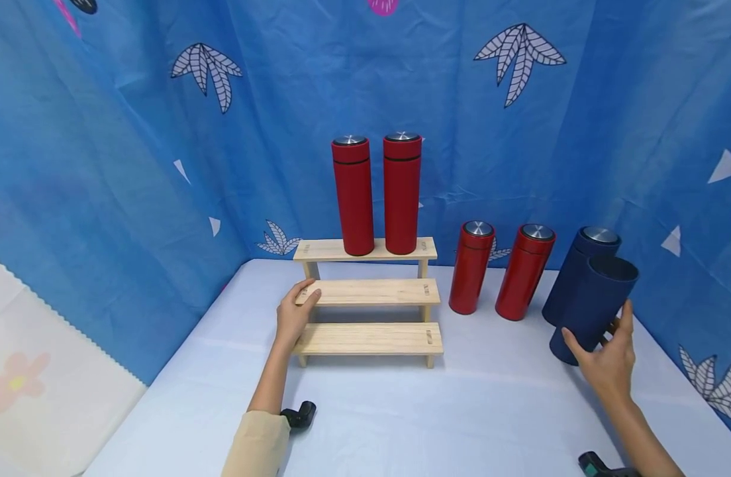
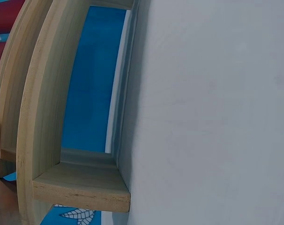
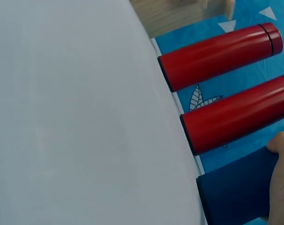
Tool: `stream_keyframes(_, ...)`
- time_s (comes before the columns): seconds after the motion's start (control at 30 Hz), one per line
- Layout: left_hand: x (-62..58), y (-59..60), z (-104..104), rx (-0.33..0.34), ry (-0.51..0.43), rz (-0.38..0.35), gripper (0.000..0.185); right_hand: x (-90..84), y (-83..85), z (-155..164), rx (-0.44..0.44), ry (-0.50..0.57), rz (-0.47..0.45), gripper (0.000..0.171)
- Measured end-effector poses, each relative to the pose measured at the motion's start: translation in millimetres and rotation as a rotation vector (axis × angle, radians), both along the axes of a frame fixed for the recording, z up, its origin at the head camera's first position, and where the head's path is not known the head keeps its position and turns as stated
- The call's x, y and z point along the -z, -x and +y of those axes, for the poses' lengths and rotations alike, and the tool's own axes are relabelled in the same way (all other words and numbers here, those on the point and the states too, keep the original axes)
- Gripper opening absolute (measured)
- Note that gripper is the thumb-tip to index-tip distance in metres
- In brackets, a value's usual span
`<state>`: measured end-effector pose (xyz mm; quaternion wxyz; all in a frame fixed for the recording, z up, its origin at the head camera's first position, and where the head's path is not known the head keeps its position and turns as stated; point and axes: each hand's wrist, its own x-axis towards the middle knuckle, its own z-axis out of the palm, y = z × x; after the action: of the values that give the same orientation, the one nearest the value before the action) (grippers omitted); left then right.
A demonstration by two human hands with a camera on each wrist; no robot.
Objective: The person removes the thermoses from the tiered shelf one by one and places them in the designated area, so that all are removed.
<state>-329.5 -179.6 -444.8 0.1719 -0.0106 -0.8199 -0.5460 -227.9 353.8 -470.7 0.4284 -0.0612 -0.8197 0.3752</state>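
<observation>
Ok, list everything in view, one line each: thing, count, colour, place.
red flasks on rack: 2, red with steel caps, upright on the top step.
red flasks on table: 2, red with steel caps, right of the rack.
navy flasks: 2, dark blue, far right; the front one is gripped.
stepped rack: 1, pale wood, three steps, table centre.
table: 1, white cover.
backdrop: 1, blue cloth with leaf print, behind and at the sides.
left hand: holds the rack's left end at the middle step.
right hand: grips the front navy flask.
</observation>
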Motion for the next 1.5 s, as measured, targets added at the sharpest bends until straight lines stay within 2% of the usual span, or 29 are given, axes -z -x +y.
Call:
stream_keyframes(0.6, -1.3, -1.6, 1, -0.006, -0.002, -0.008, 0.054, 9.4, 1.5, 8, 0.03, -0.052, 0.018, 0.11)
stream_keyframes(0.7, -1.5, -1.7, 2, -0.007, -0.003, -0.007, 0.052, 8.8, 0.9, 9, 0.031, -0.064, 0.042, 0.105)
stream_keyframes(0.8, -1.6, -1.9, 2, -0.007, -0.003, -0.006, 0.05, 5.2, 0.7, 8, 0.048, -0.11, 0.126, 0.09)
stream_keyframes(0.93, -2.0, -2.2, 2, -0.006, -0.007, -0.001, 0.048, -5.7, 1.9, 0, 0.128, -0.155, 0.326, 0.077)
stream_keyframes(1.03, -2.0, -2.5, 2, 0.0, -0.012, 0.002, 0.047, -18.1, 1.2, -13, 0.163, -0.142, 0.455, 0.063)
stream_keyframes(1.1, -1.8, -2.4, 2, 0.002, -0.013, 0.003, 0.048, -27.1, 0.3, -25, 0.144, -0.138, 0.512, 0.056)
stream_keyframes(1.23, -1.2, -1.9, 2, 0.002, -0.009, 0.006, 0.05, -41.0, 2.3, -51, 0.037, -0.176, 0.559, 0.053)
stream_keyframes(1.37, -1.7, -2.1, 2, 0.003, -0.015, 0.005, 0.05, -47.2, 14.4, -78, -0.091, -0.215, 0.55, 0.054)
stream_keyframes(1.5, -2.6, -2.9, 1, 0.009, -0.028, -0.006, 0.052, -55.7, 30.5, -107, -0.231, -0.209, 0.508, 0.053)
